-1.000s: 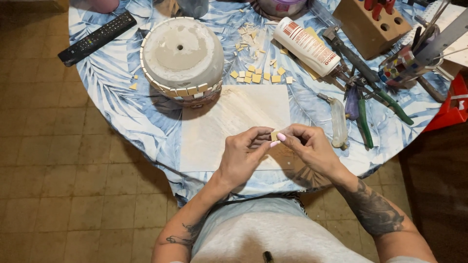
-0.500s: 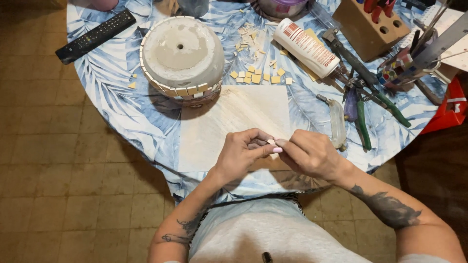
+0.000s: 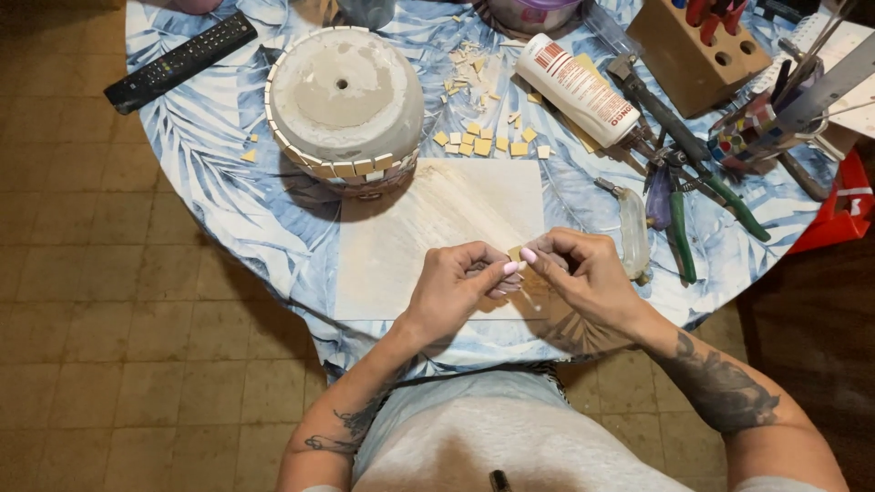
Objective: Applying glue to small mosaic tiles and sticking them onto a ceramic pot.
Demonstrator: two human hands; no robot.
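**Small tile piece pinched between both hands over the pale board**

A small tan tile piece is held between the fingertips of the left hand and the right hand, which are brought together until they touch. The fingers of both hands are curled closed around the piece, so that only its top edge is seen. Directly beneath the fingers a pale square board is laid on the tabletop, which is covered by a blue leaf-patterned cloth.

Just to the right of the fingers a clear glass cutter is lain, and beyond it pliers with green handles are set. Farther from the fingers, past the board's far edge, loose tan tile squares are scattered. To the left of these an upturned grey pot is stood, its rim partly lined with tiles. To the right of the squares a white glue bottle is laid on its side. At the far right a wooden tool block is seen; at the far left, a black remote control.
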